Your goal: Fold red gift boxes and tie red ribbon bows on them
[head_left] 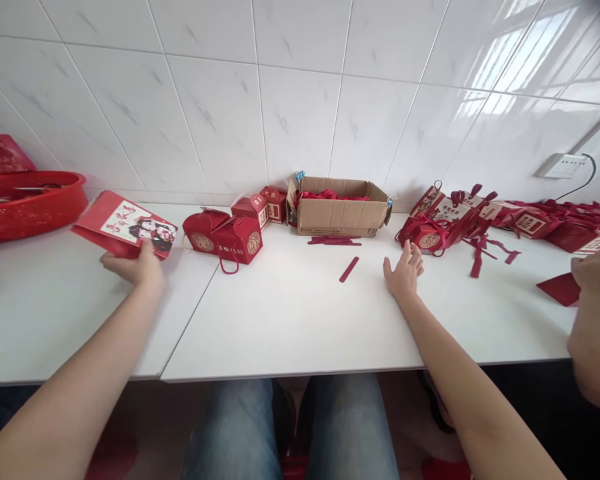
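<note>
My left hand (139,270) grips a red gift box (130,223) with a white picture panel, tilted above the left of the table. Just right of it stands a red box with a cord handle (224,239) and gold round emblems. My right hand (405,270) is stretched out with its fingers apart, holding nothing I can see. Its fingertips are at the near edge of a red box with a ribbon bow (427,233); I cannot tell whether they touch it.
An open cardboard carton (343,217) with red ribbon stands by the tiled wall. Dark red strips (349,269) lie before it. A red plastic basin (30,207) is at far left, more red boxes (587,230) at right. A co-worker's hand (597,273) holds red card.
</note>
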Available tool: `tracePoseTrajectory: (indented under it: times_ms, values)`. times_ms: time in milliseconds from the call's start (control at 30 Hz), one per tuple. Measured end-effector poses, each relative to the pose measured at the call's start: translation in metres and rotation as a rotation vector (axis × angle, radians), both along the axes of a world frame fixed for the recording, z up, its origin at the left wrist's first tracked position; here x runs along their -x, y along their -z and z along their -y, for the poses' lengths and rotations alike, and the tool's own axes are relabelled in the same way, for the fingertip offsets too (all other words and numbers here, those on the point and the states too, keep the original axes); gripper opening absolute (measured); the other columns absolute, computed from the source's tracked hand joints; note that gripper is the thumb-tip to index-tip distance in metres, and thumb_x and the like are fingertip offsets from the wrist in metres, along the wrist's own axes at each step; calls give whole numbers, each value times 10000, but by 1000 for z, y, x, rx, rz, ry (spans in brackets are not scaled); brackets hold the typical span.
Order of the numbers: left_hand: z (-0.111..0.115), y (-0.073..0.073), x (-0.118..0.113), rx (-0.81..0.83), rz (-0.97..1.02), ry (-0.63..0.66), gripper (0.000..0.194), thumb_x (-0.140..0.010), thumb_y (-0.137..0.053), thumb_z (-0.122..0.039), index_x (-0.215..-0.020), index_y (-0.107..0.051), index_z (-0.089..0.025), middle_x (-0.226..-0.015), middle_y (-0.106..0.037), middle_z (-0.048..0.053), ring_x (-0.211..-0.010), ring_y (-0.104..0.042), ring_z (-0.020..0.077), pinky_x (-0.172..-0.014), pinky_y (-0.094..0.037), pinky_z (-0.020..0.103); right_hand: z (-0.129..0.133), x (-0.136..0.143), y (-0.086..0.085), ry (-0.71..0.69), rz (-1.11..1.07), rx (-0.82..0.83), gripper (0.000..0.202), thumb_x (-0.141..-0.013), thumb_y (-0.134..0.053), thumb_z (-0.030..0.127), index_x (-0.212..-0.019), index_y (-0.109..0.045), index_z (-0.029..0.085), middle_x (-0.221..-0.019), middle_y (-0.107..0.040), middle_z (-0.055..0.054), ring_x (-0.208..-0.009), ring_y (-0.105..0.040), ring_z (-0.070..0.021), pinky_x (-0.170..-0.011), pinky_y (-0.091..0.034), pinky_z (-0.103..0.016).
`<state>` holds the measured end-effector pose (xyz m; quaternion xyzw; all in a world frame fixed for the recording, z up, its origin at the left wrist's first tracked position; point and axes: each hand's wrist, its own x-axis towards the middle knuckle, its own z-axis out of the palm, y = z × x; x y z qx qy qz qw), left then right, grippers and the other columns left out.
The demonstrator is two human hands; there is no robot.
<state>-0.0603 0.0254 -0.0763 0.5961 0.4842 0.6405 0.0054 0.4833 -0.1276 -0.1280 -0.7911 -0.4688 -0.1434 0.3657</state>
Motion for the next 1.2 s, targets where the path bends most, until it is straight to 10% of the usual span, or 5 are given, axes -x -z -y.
tracePoseTrajectory:
  times_ms: [100,233,500,933,1200]
  values:
    - [38,-24,-13,-104,210,-56,553,-783,-648,-477,-1105,-275,-227,-1248,-437,67,-1142,-480,212,-1031,-402,498,-7,9,2,-42,7,-46,648,-867,-426,418,-1447,-245,192,-1452,-290,-174,-1286,-324,-331,-1030,-291,-549]
    - [99,-47,-78,-102,197,337,640,-577,-816,-417,-1060,-458,-196,-1178,-584,54,-1127,-554,237,-1050,-423,445,-20,34,4,-308,159,22,550,-860,-479,395,-1370,-418,195,-1430,-373,-170,-1296,-325,-339,-1022,-309,-544]
    - [88,6,-195,557,41,645,559,-587,-756,-361,-1044,-486,-187,-1117,-619,99,-1010,-627,281,-916,-503,477,-22,56,7,-381,177,0,346,-906,-404,233,-1184,-607,202,-1394,-454,-144,-1279,-370,-323,-990,-361,-535]
    - [88,23,-203,630,-250,1343,735,-675,-785,-360,-1325,-475,-216,-1254,-637,104,-1195,-566,321,-1010,-458,461,-146,60,-114,-435,293,54,697,-781,-582,228,-1424,-318,169,-1486,-339,-155,-1414,-216,-330,-1132,-167,-560]
    - [97,16,-204,470,-342,1468,822,-666,-680,-675,-1323,-511,-212,-1357,-536,152,-1277,-472,354,-1073,-359,508,-126,57,-101,-557,231,199,154,-736,-591,137,-868,-652,188,-930,-652,-79,-910,-577,-257,-823,-421,-394]
